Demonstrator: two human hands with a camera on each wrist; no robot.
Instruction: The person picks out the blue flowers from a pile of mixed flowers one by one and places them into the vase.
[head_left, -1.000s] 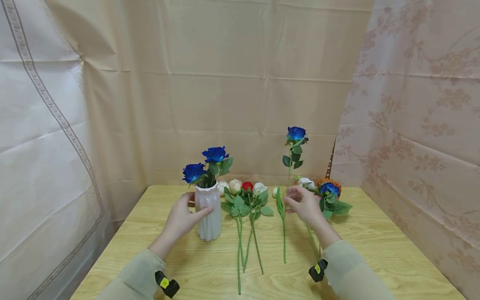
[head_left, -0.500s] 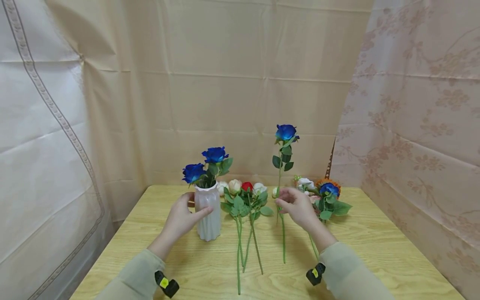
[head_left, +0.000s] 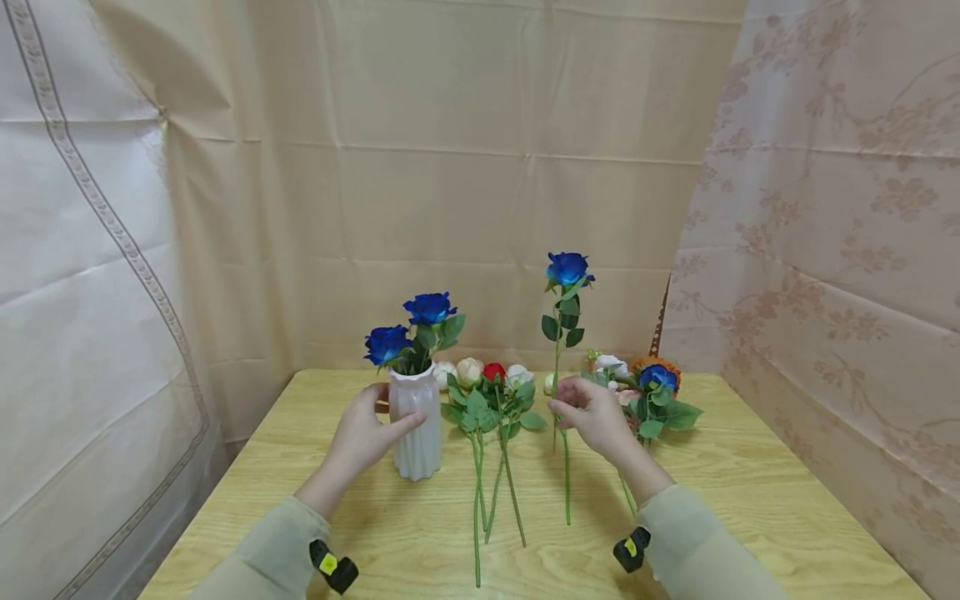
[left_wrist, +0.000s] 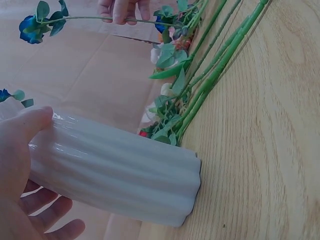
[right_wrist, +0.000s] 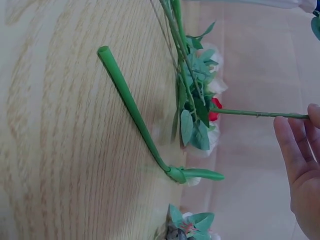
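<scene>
My left hand [head_left: 362, 437] holds a white fluted vase [head_left: 416, 429] upright on the table, thumb across its front and fingers round its far side. Two blue roses [head_left: 430, 309] stand in the vase, their heads above its rim. To the right, my right hand [head_left: 596, 412] pinches the stem of another blue rose [head_left: 567, 268], held upright with its bloom well above the fingers. In the right wrist view, the lower part of this rose's stem [right_wrist: 257, 114] extends below the fingertips, clear of the table.
Between the hands lie white, cream and red flowers [head_left: 493, 372] with long green stems. A single green-stemmed flower [head_left: 567, 479] lies below the right hand. Farther right are a blue rose [head_left: 658, 377], an orange flower and white blooms. Curtains hang behind the wooden table [head_left: 300, 467].
My right hand has moved left with the blue rose, bringing it nearer the vase, and has slowed to a small shift. The left hand and vase have stayed put.
</scene>
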